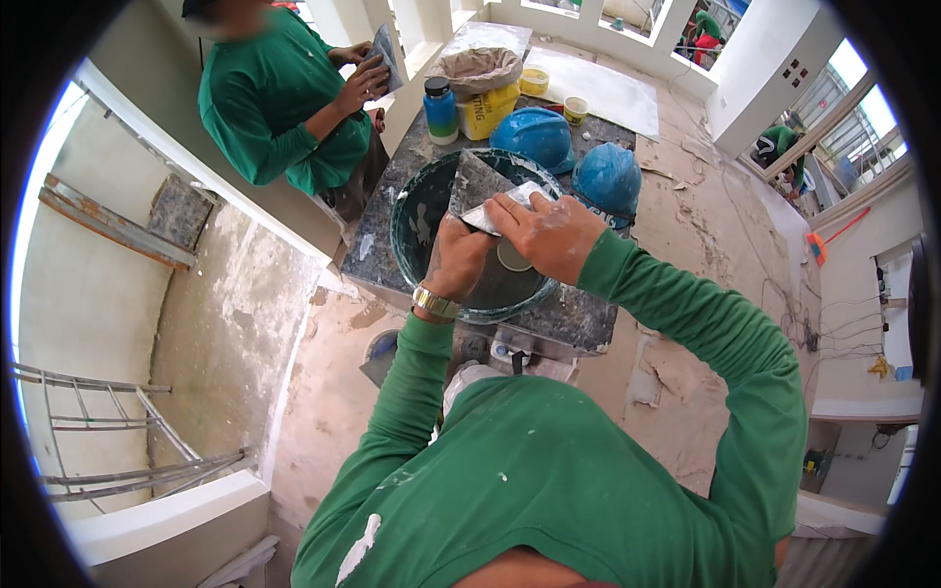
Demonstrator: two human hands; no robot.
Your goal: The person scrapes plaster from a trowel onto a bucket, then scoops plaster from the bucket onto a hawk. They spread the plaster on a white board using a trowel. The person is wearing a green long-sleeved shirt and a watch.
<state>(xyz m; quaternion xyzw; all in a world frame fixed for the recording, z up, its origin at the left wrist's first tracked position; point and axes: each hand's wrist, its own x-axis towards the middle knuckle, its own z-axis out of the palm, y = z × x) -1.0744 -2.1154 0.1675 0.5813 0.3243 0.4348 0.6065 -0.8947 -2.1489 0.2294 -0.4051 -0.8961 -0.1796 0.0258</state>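
Note:
My left hand (459, 260), with a gold-coloured watch at the wrist, is closed on a grey flat steel trowel (477, 182) held over a dark green bucket (404, 235). Against the trowel's near edge, my right hand (554, 235) presses a white-smeared flat blade (498, 208); its handle is hidden under the fingers. Inside the bucket, a pale round thing (514, 257) shows below my hands. The bucket stands on a dark, plaster-spotted table (578, 318).
Beyond the bucket stand blue hard hats (532, 135), a blue-green bottle (440, 113), an open yellow sack (487, 110) and yellow tubs (575, 110). A co-worker in green (265, 98) at the left holds a flat plate (387, 57). A metal ladder (147, 431) lies lower left; cables trail at right.

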